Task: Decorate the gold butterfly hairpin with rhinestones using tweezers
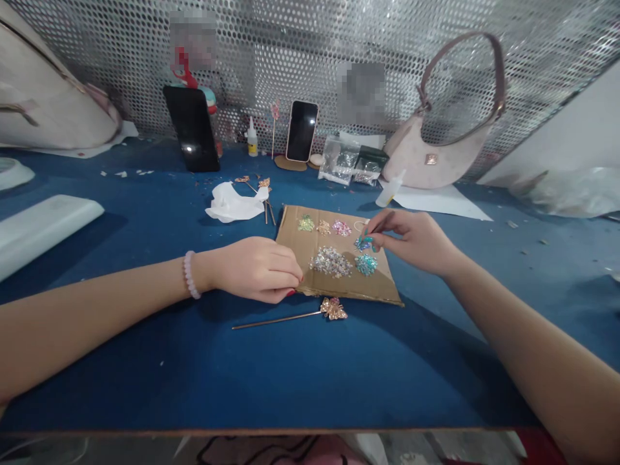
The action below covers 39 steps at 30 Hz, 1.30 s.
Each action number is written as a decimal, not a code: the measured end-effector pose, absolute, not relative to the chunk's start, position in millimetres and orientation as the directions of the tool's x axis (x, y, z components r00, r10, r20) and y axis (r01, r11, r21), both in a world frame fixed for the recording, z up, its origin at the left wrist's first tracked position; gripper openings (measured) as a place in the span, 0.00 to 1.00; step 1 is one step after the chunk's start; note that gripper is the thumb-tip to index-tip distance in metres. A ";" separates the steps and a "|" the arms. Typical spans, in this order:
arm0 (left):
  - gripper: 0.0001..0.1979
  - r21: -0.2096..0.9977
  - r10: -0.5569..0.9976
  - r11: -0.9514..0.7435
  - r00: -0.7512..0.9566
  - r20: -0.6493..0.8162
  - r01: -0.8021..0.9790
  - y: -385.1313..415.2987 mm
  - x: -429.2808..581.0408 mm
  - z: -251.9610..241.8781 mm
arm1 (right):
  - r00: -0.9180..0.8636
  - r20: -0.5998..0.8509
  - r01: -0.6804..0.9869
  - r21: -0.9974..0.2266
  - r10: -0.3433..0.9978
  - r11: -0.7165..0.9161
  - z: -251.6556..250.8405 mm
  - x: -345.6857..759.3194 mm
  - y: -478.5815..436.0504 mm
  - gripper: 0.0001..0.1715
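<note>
A piece of cardboard (310,239) lies on the blue table, bearing small piles of rhinestones: silver (331,261), teal (366,264), blue (361,244), pink (341,227), peach (323,227) and green (305,223). My left hand (259,270) rests at the cardboard's left front corner, fingers curled together; whatever they hold, if anything, is hidden. Above the blue pile, my right hand (411,240) is closed in a pinch. Something teal shows at its fingertips, too small to name. A gold hairpin (281,318) with a flower-shaped head lies in front of the cardboard.
Behind the cardboard are a crumpled white tissue (235,203) and more gold hairpins (265,197). A glue bottle (391,188) lies near my right hand; another (252,139) stands farther back. A phone (302,131), a dark tablet (192,129) and a pale handbag (436,152) line the back.
</note>
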State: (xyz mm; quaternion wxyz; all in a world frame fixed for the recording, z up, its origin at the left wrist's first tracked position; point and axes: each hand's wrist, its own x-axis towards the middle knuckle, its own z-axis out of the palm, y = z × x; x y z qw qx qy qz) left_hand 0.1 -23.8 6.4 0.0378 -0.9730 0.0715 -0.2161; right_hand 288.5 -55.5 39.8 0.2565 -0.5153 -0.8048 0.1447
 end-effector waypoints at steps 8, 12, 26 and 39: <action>0.08 -0.117 -0.149 -0.987 0.898 0.415 -0.110 -22.7 -0.2 7.6 | -0.422 0.148 0.780 -0.444 0.894 0.441 51.4 290.4 -58.5 0.07; 0.08 -0.110 -0.148 -0.988 0.897 0.416 -0.112 -23.8 -0.8 7.0 | -0.443 0.119 0.778 -0.442 0.889 0.447 54.0 290.2 -59.5 0.06; 0.08 -0.115 -0.149 -0.987 0.897 0.415 -0.110 -23.3 0.1 7.4 | -0.451 0.221 0.735 -0.458 0.865 0.500 48.5 286.0 -56.8 0.06; 0.09 -0.113 -0.148 -0.987 0.899 0.411 -0.111 -23.9 0.1 7.7 | -0.329 0.309 0.685 -0.573 0.893 0.450 35.4 276.2 -56.9 0.08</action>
